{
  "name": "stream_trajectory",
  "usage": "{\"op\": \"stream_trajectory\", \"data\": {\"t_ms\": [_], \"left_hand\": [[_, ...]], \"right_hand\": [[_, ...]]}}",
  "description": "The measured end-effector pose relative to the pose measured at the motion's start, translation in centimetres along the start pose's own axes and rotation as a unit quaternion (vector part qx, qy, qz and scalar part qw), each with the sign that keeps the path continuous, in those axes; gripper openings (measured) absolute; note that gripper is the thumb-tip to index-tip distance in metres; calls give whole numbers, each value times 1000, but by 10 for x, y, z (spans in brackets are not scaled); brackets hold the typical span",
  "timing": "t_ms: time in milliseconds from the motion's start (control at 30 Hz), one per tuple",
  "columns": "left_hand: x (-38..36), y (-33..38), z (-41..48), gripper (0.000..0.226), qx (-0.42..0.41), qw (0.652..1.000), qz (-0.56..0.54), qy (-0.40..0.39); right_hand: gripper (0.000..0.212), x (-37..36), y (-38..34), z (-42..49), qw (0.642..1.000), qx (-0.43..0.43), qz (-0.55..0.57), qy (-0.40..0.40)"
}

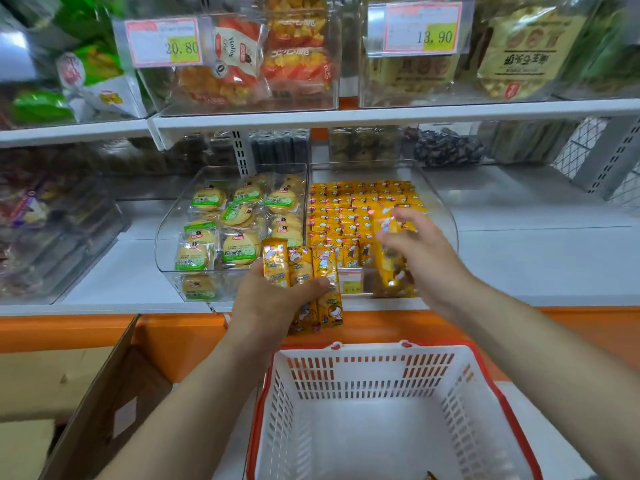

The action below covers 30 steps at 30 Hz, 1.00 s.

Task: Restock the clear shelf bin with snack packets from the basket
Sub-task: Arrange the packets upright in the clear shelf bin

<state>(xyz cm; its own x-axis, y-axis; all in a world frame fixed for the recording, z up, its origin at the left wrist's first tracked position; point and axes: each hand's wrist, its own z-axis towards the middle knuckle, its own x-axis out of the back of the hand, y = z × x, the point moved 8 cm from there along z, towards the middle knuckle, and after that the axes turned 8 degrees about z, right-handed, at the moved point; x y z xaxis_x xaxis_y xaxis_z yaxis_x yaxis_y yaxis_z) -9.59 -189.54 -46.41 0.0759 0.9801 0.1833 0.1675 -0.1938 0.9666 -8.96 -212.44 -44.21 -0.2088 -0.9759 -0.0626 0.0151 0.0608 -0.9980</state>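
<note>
My left hand (pixel 273 303) grips a small bunch of yellow snack packets (pixel 301 268) upright in front of the shelf edge. My right hand (pixel 420 252) reaches over the front wall of the clear shelf bin (pixel 446 216) and holds a blurred yellow packet (pixel 389 244) above the rows of yellow packets (pixel 360 206) lying inside. The white basket (pixel 374 362) with red rim stands below my arms; its floor looks nearly bare, with one small dark-yellow item at the bottom edge.
A second clear bin (pixel 166 244) to the left holds green-labelled round biscuit packs. An upper shelf carries bins with price tags (pixel 162 41). An open cardboard box (pixel 114 386) stands at lower left. An orange ledge (pixel 69 329) runs under the shelf.
</note>
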Motion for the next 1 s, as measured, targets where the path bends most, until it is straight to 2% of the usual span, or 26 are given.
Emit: {"op": "stream_trajectory", "data": {"t_ms": [67,233,400,533,733,800,867,1000], "left_hand": [[7,4,4,37,-10,1000,-5,9],[15,10,13,39,-14,999,-8,29],[13,10,18,35,-20,1000,0,23],[11,7,20,32,-20,1000,6,16],[11,-1,23,33,-6,1000,7,28],[12,-4,24,35,-1,999,7,33],[13,-6,24,35,3,999,5,38],[11,-8,22,36,9,999,-6,41]], "right_hand": [[31,0,-24,19,996,70,-57,-4],[38,-3,-33,51,965,154,-211,-4],[36,-9,-2,64,928,162,-322,-94],[34,-9,6,71,862,169,-461,-125],[31,-20,13,72,780,161,-579,-174],[25,-23,13,70,770,160,-589,-186],[25,-21,12,68,775,150,-583,-191],[38,-14,16,62,761,120,-607,-198]]}}
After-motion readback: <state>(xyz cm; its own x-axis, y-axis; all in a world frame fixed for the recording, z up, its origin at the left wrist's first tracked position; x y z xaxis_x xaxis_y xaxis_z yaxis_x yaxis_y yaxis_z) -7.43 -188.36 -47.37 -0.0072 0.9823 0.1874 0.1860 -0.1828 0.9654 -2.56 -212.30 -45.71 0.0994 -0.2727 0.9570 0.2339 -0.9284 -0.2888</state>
